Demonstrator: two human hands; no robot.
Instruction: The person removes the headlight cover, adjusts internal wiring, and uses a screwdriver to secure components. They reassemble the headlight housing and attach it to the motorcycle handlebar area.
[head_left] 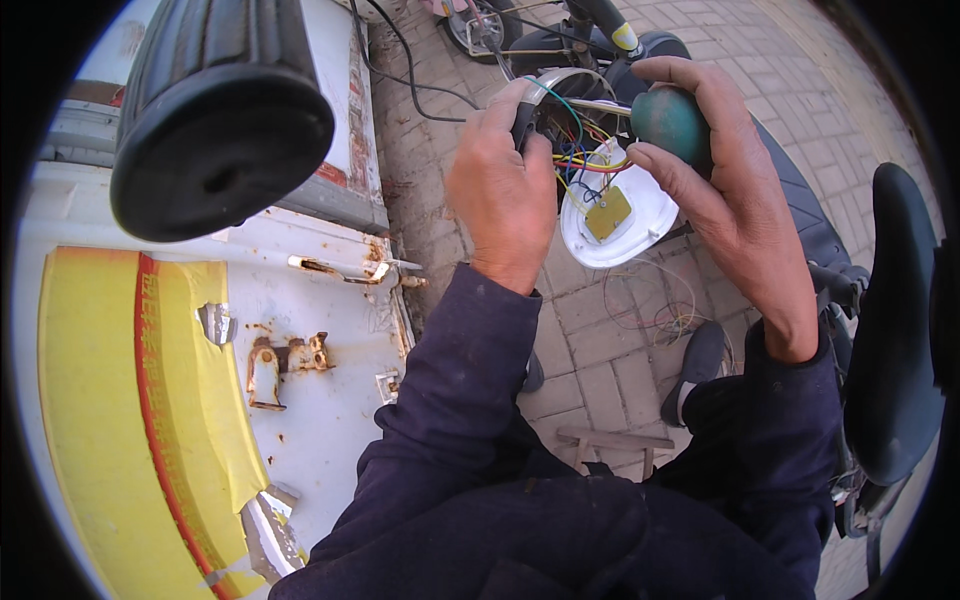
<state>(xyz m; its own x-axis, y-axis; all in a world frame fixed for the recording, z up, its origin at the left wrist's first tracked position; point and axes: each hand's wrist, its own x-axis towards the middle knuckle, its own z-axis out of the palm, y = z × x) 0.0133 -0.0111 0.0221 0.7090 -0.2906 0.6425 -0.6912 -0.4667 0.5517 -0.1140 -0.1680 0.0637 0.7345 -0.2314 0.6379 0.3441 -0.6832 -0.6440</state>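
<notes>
My right hand (745, 205) is closed around the thick, dull green handle of a screwdriver (668, 125), with its pale shaft pointing left into a nest of wires. My left hand (502, 190) has its fingers bent over the rim of a curved black-and-white shell (524, 118) to the left of those wires. Yellow, red, blue and green wires (588, 150) run between the two hands. Below them hangs a white plastic cover (640, 215), its inner side facing up, with a yellowish circuit board (607, 213) fixed in it. The screwdriver's tip is hidden among the wires.
A large black ribbed grip (220, 130) looms at upper left, close by. A rusty white metal panel (330, 300) stands left. Loose thin wires (665, 315) and a small wooden stool (615, 438) are on the paving. A black saddle (890, 330) is at right.
</notes>
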